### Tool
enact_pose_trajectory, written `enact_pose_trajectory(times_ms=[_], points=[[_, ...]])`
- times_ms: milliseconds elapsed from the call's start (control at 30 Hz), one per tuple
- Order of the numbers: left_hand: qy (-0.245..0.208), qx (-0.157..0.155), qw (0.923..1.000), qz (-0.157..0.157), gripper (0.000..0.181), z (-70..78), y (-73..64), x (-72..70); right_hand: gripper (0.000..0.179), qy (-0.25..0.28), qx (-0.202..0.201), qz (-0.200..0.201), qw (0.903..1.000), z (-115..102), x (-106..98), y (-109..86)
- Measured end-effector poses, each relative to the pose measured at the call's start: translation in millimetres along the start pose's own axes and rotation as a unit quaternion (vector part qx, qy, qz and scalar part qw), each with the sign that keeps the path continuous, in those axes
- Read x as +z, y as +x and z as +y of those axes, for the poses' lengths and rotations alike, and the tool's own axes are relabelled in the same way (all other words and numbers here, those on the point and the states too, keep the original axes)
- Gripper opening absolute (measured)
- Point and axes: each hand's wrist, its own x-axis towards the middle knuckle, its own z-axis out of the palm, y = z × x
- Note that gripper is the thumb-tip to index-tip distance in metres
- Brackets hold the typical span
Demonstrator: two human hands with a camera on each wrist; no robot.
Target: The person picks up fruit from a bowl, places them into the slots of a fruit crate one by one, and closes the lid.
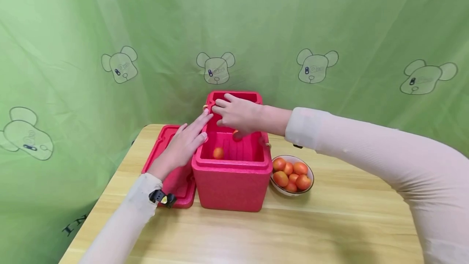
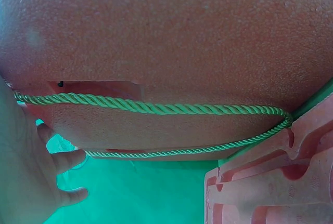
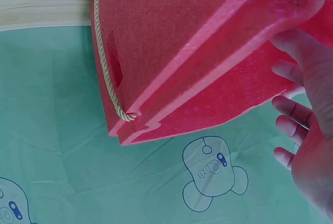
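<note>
A deep red foam box (image 1: 231, 188) stands uncovered on the table. My left hand (image 1: 185, 144) rests with extended fingers against its left rim. Over the opening reaches my right hand (image 1: 238, 113), fingers spread and loosely bent, with nothing visible in their grip in the right wrist view. Just below that hand, an orange-red tomato (image 1: 235, 133) shows partly inside the box; the hand covers the rest of it. Another tomato (image 1: 218, 153) is near the box's front left inner corner. A twisted cord (image 2: 182, 109) runs along the box's side in the left wrist view.
Right of the box sits a white bowl (image 1: 289, 193) holding several tomatoes. The red lid (image 1: 179, 182) lies flat at the box's left. A green curtain (image 1: 271, 23) with bear-head prints hangs behind the wooden table (image 1: 293, 231).
</note>
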Motion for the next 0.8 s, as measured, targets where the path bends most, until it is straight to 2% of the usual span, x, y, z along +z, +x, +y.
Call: enact_pose_trajectory(times_ms=[467,800], points=[[-0.011,-0.005,0.9999,-0.002,0.062,-0.3,-0.9,3.6,0.066,-0.005,0.011,0.008,0.9999,2.8,-4.3,-9.1],[-0.014,-0.005,0.9999,0.003,0.063,0.6,-0.8,2.7,0.051,-0.005,0.029,0.058,0.9979,14.8,-12.6,-31.9]])
